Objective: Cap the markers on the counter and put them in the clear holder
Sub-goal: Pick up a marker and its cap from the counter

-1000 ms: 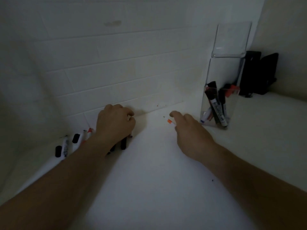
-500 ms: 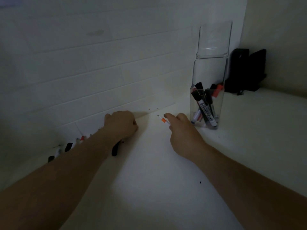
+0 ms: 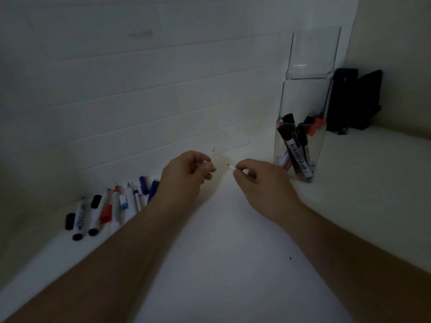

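Dimly, in the head view, a smooth white counter (image 3: 233, 252) is seen against a wall of glossy white rectangular tiles (image 3: 140, 94). Near the middle, the right hand (image 3: 263, 185) is held above the counter with its fingers curled round a slim white marker (image 3: 232, 168), whose uncapped tip with an orange collar points left toward the left hand (image 3: 184, 176). The fingers of the left hand are bent and pinched together around something small; what it is cannot be told. At the left, along the foot of the wall, a row of loose markers (image 3: 105, 208) is laid flat: cylindrical white barrels with black, red and blue caps and ends. At the right, a tall clear holder (image 3: 300, 108) of hard transparent plastic, rectangular with a flared top, is stood on the counter, and several capped black and red markers (image 3: 296, 148) are leaned inside it. Beyond it, in the far right corner, a matte black object (image 3: 354, 99) is set.
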`<state>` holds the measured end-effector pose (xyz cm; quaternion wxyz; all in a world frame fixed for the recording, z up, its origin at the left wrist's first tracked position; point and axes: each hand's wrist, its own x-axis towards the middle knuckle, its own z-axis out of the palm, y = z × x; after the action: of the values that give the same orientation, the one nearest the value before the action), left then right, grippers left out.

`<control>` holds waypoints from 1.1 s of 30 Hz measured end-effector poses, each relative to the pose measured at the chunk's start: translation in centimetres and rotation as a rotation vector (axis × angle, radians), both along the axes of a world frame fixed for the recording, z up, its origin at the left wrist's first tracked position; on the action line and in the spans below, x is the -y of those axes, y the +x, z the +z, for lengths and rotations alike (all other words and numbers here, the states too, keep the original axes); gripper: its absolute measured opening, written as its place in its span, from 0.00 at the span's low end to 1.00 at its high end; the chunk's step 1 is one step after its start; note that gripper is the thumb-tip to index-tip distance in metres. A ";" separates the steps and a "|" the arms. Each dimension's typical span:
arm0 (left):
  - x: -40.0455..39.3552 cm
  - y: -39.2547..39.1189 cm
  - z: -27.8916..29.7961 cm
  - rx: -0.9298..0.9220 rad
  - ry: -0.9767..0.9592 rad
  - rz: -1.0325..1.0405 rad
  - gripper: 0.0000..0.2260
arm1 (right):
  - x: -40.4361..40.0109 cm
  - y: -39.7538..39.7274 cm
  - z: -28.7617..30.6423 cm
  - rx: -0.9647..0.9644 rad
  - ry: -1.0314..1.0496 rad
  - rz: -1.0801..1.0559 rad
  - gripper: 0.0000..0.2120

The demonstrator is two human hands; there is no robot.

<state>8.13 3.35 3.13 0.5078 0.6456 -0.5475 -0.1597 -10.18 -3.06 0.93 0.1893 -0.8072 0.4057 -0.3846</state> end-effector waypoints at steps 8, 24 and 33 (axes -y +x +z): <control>0.0 0.2 -0.3 0.024 0.025 -0.022 0.08 | -0.5 0.0 -0.2 -0.119 -0.136 -0.001 0.11; -0.4 -0.2 -0.5 0.449 0.039 -0.094 0.08 | -0.9 0.1 0.0 -0.274 -0.289 0.028 0.13; 0.5 -0.4 -0.6 0.817 0.019 -0.110 0.06 | -1.0 0.1 0.0 -0.328 -0.337 -0.008 0.19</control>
<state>7.68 2.86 2.50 0.2333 0.6302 -0.7365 0.0779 -10.05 -2.05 0.96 -0.0180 -0.8775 0.3643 -0.3113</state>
